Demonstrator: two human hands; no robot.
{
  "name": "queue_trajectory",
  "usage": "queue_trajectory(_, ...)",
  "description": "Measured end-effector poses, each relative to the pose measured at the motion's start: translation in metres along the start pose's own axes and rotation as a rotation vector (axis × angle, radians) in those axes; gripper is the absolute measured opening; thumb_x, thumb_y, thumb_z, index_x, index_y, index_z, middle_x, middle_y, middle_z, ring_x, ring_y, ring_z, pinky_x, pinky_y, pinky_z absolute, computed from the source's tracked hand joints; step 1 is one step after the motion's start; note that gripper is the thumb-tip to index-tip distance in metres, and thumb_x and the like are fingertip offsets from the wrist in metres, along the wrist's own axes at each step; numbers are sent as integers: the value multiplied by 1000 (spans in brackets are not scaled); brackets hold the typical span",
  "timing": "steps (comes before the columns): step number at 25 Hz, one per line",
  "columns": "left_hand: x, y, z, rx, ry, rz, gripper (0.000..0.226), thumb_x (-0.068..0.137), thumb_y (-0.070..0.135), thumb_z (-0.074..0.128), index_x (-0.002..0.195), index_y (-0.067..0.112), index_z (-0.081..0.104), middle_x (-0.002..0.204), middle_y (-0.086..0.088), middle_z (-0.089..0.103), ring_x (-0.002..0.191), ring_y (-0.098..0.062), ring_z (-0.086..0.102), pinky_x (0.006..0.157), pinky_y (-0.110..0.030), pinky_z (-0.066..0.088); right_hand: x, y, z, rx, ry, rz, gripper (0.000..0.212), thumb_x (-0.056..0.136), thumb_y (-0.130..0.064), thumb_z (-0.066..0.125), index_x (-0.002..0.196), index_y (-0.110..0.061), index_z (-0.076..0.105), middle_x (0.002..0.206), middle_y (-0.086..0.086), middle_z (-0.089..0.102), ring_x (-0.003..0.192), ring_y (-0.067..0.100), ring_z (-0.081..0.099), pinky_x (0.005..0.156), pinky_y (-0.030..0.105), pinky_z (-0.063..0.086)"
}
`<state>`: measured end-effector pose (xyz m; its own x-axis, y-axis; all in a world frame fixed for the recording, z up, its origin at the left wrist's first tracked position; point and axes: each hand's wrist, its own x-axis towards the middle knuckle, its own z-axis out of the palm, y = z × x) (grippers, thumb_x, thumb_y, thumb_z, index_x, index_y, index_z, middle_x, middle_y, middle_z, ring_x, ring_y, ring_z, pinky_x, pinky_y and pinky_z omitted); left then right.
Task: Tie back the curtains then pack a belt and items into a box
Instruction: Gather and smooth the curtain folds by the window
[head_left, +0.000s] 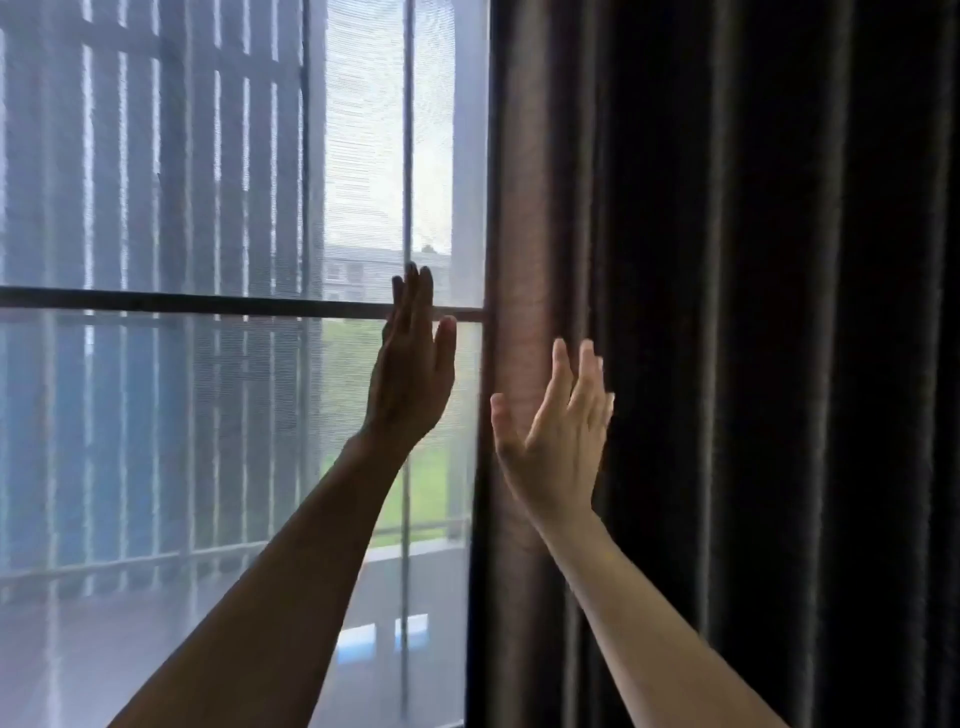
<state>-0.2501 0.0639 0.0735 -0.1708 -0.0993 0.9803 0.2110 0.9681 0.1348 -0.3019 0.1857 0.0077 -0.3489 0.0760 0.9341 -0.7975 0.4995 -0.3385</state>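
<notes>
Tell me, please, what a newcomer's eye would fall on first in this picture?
Two raised, open hands meet the eye in the middle: the left hand in silhouette against the bright window, the right hand lit, at the edge of the dark curtain. That curtain hangs in heavy folds over the whole right half, not yet tied back. On the left, the hazy panes show a slatted facade and green grass outside.

Daylight through the window (208, 182) backlights the view; curtain (779, 312) nearly black, perhaps slightly blurred
</notes>
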Motion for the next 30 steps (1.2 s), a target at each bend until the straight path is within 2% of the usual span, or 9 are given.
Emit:
queue_trajectory(4, 17, 11, 68, -166, -82, 12, 62, 97, 39, 31, 149, 13, 12, 158, -8, 7, 143, -13, -1, 116, -38, 19, 7, 46, 19, -151, 25, 47, 91, 80, -56, 58, 147, -13, 15, 152, 14, 26, 142, 29, 24, 113, 43, 10)
queue_trajectory(7, 32, 21, 112, -156, -170, 42, 68, 94, 56, 25, 150, 26, 1, 159, -6, -4, 146, -20, -7, 115, -39, 4, 17, 70, 29, -217, 32, 68, 100, 75, -60, 60, 147, -12, 10, 153, 12, 23, 144, 26, 18, 114, 39, 4)
queue_trajectory(9, 41, 29, 140, -149, -244, 63, 71, 91, 63, 24, 149, 31, -5, 159, -8, -10, 145, -25, -11, 114, -43, -1, 24, 83, 33, -269, 67, 78, 102, 74, -59, 61, 147, -12, 9, 154, 12, 22, 144, 25, 17, 115, 38, 3)
queue_trajectory(14, 55, 55, 202, -229, -346, 151, 86, 82, 74, 28, 146, 34, -12, 157, -15, -13, 145, -34, -10, 115, -49, 1, 42, 126, 30, -412, 199, 165, 108, 68, -58, 69, 147, -8, 14, 152, 17, 24, 143, 29, 21, 115, 44, 12)
queue_trajectory(18, 65, 79, 240, -304, -321, 190, 91, 82, 71, 37, 148, 29, -9, 156, -22, -12, 144, -39, -7, 116, -47, 6, 58, 162, 19, -536, 250, 218, 120, 60, -61, 75, 147, -6, 12, 154, 20, 18, 144, 32, 17, 115, 44, 10)
queue_trajectory(26, 102, 130, 329, -386, -344, 233, 91, 84, 68, 38, 148, 25, -12, 153, -26, -17, 143, -41, -8, 115, -50, 11, 109, 257, -4, -639, 281, 272, 128, 61, -61, 75, 148, -8, -2, 157, 17, 6, 146, 30, 5, 114, 37, -4)
queue_trajectory(30, 119, 173, 393, -432, -343, 246, 91, 85, 67, 39, 148, 25, -11, 153, -26, -17, 143, -41, -9, 115, -49, 10, 142, 330, -27, -689, 299, 277, 127, 62, -60, 74, 149, -9, -4, 157, 18, 4, 146, 30, 6, 118, 42, 3)
